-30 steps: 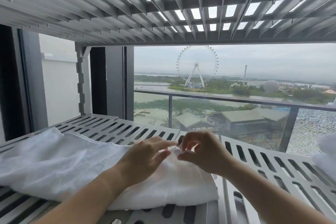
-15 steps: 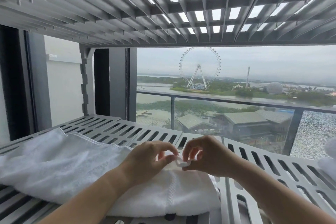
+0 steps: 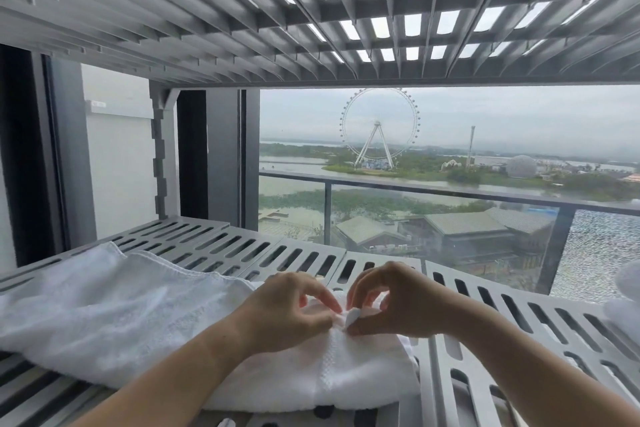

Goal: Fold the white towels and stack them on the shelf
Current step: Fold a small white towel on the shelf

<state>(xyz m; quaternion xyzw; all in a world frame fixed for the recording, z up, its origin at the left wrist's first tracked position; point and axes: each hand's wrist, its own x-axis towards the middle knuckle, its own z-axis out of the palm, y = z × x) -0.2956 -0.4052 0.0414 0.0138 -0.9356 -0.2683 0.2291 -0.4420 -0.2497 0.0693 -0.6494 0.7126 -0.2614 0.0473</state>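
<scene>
A white towel (image 3: 114, 315) lies folded lengthwise across the grey slatted shelf (image 3: 221, 246), stretching from the far left to the middle. My left hand (image 3: 287, 312) and my right hand (image 3: 398, 302) meet over its right end, fingertips pinching a small white tab or corner of the towel between them. Both wrists rest low over the cloth. Another white towel (image 3: 627, 295) shows partly at the right edge of the shelf.
A second slatted shelf (image 3: 311, 10) hangs close overhead. A grey notched post (image 3: 161, 163) stands at the back left. Behind the shelf is a window with a balcony rail (image 3: 450, 189). Bare slats lie right of my hands.
My hands have dropped slightly and closed together, and both sets of fingertips now pinch the small white piece at the towel's right end. The towel itself stays in place.
</scene>
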